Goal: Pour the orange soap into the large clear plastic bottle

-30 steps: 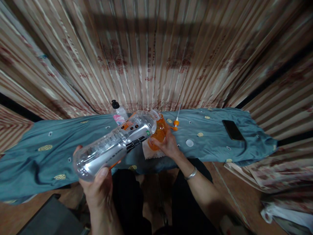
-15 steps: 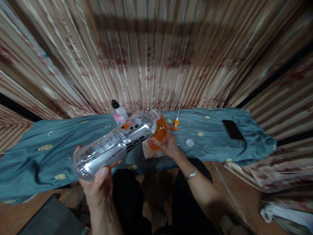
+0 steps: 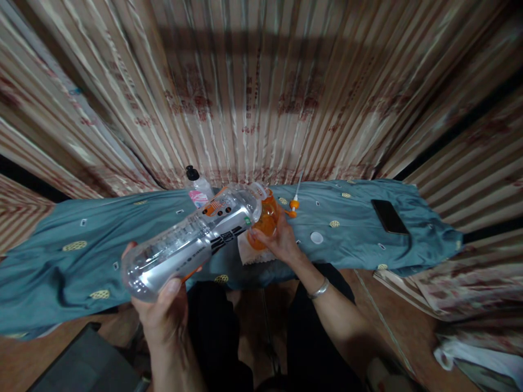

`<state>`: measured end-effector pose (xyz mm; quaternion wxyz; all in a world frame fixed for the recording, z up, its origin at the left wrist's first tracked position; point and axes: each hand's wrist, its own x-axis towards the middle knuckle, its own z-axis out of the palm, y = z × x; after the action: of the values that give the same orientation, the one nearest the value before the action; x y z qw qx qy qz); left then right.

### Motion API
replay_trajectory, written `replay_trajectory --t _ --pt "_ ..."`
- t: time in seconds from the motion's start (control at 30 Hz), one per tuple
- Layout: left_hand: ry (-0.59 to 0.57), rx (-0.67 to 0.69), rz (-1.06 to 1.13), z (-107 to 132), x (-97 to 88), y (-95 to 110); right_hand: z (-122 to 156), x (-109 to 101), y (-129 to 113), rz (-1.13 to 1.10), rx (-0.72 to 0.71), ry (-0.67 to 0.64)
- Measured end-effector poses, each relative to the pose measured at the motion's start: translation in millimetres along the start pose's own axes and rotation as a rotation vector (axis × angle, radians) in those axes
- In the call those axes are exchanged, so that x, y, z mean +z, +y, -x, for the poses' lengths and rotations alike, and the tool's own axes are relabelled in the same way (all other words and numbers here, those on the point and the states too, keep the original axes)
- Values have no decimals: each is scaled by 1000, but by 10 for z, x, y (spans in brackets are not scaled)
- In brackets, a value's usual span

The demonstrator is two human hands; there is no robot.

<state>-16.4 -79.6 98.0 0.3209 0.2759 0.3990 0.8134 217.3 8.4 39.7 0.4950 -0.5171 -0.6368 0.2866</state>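
My left hand (image 3: 165, 302) is closed around the base end of a large clear plastic bottle (image 3: 192, 245) with a silver, black and orange label. The bottle lies tilted, its neck up and to the right, meeting the top of an orange translucent bottle (image 3: 265, 220). Fingers of my right hand (image 3: 281, 239) wrap around this orange bottle and hold it above a pale cloth (image 3: 250, 253). Whether liquid runs between the two bottles I cannot tell. An orange pump head (image 3: 294, 205) with a thin tube lies just beyond my right hand, and a white round cap (image 3: 316, 238) sits to its right.
A clear bottle with a black pump top (image 3: 199, 188) stands behind the large bottle. Toward the right end of the teal cloth-covered surface (image 3: 343, 245) lies a dark phone (image 3: 389, 216). Striped curtains (image 3: 249, 81) hang close behind. A dark box (image 3: 90, 362) is at lower left.
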Motion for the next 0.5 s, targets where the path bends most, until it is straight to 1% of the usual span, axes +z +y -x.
replay_trajectory --t 0.17,0.5 --pt "2 -6 9 -1 -21 -15 -3 2 -6 11 6 -5" --pt "-16 8 -8 0 1 2 -3 9 22 -1 -9 -1"
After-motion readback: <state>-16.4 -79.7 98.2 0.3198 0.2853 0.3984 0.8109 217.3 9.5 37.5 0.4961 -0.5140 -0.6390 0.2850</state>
